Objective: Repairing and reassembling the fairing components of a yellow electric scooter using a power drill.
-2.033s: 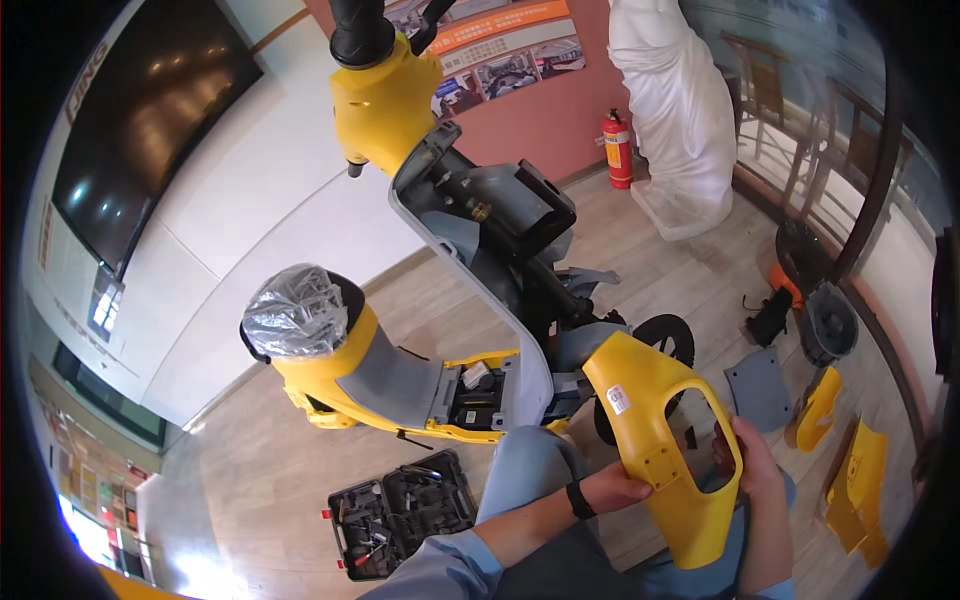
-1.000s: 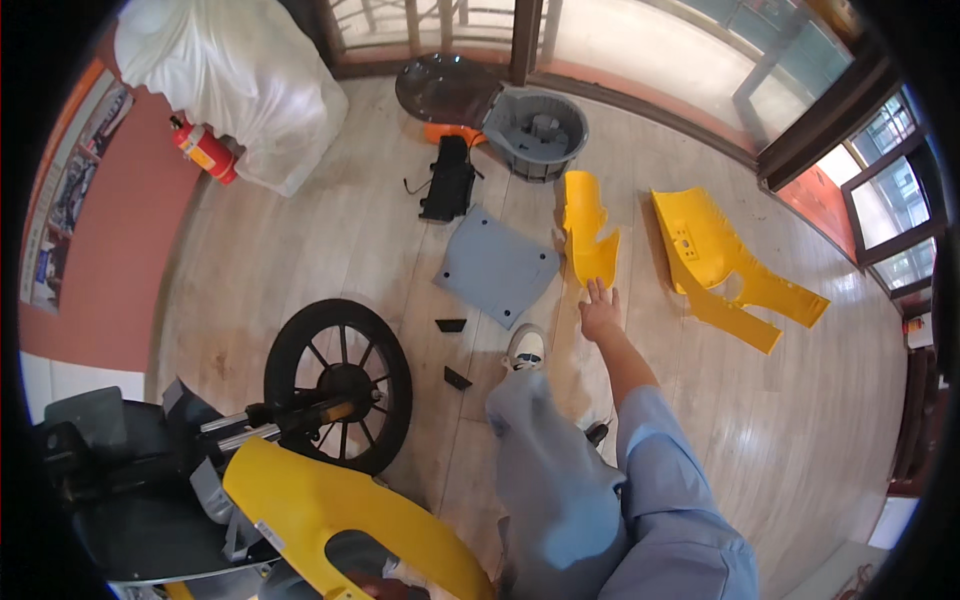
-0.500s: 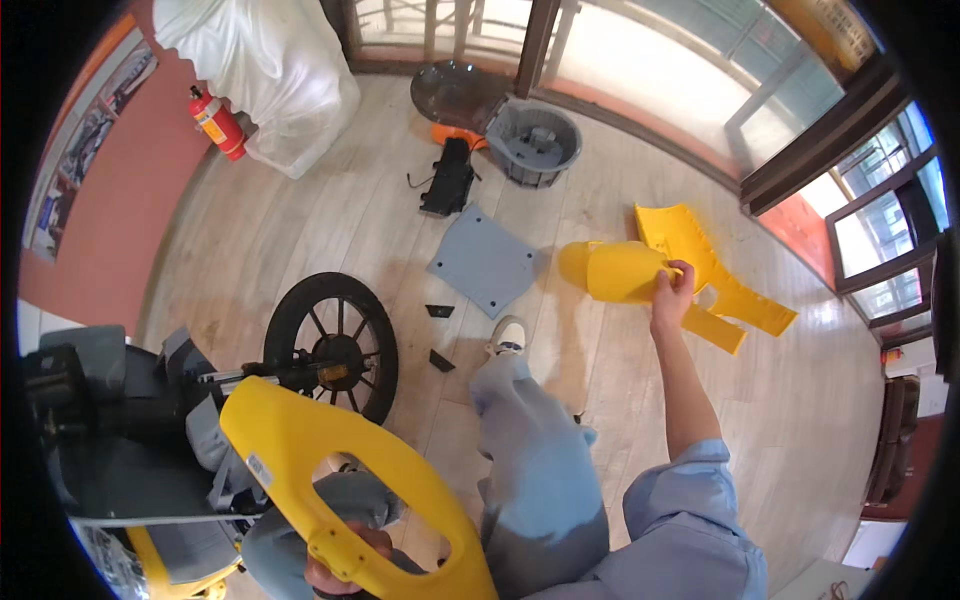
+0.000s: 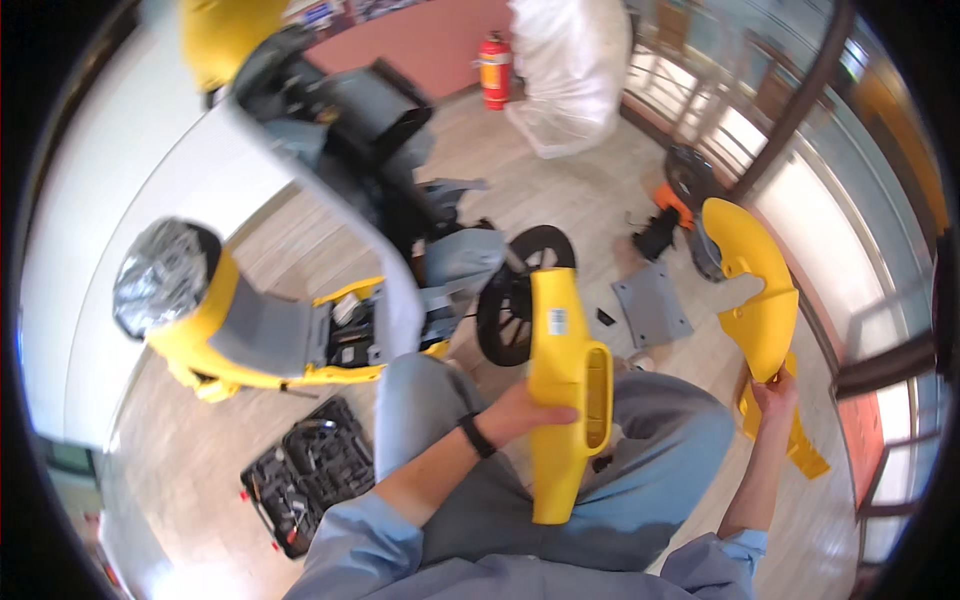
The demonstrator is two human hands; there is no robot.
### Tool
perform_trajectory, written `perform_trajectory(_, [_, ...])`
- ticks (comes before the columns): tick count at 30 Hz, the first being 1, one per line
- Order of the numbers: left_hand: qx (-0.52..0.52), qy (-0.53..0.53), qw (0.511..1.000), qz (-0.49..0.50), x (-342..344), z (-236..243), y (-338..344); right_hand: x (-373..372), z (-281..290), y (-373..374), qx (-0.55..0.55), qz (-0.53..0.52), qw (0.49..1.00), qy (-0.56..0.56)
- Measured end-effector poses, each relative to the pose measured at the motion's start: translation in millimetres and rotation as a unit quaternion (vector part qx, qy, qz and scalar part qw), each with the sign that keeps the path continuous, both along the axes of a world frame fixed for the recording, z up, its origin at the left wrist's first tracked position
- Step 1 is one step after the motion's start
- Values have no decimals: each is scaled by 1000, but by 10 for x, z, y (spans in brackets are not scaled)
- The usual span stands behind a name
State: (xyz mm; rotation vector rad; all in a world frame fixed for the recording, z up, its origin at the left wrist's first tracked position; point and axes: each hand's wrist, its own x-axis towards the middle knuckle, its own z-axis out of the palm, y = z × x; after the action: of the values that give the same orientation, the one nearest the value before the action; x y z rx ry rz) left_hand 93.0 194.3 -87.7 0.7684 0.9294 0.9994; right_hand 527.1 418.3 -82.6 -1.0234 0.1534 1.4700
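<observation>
My left hand is closed around a yellow body panel with a long slot opening. The panel stands upright over my lap, between my knees. At the right, my right hand grips the lower end of a curved yellow fender, which is held up off the floor. Behind that hand, more yellow panels lie on the floor, partly covered by it. A partly stripped scooter stands at the left, with its grey seat, yellow rear body and black front wheel showing.
An open black tool case lies left of my legs. Ahead are a grey flat panel, a small black piece and a black part. A fire extinguisher and a white-wrapped bundle stand at the back.
My view has swung left, bringing the scooter and tool case into sight. My right hand has raised the fender from near the floor. The left-hand panel now stands upright before me.
</observation>
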Motion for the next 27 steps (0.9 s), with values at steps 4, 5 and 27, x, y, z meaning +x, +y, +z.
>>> perform_trajectory(4, [60,261,963,-28,145,29,48,-159,-660,275,247,414,682,-550])
perform_trajectory(5, [111,236,965,-29,350,-83,182,1139,-1259,346,262,417,667,-559])
perform_trajectory(27, [69,285,952,-90,688,-566,398,-400,-691,1216,-14,85,988,132])
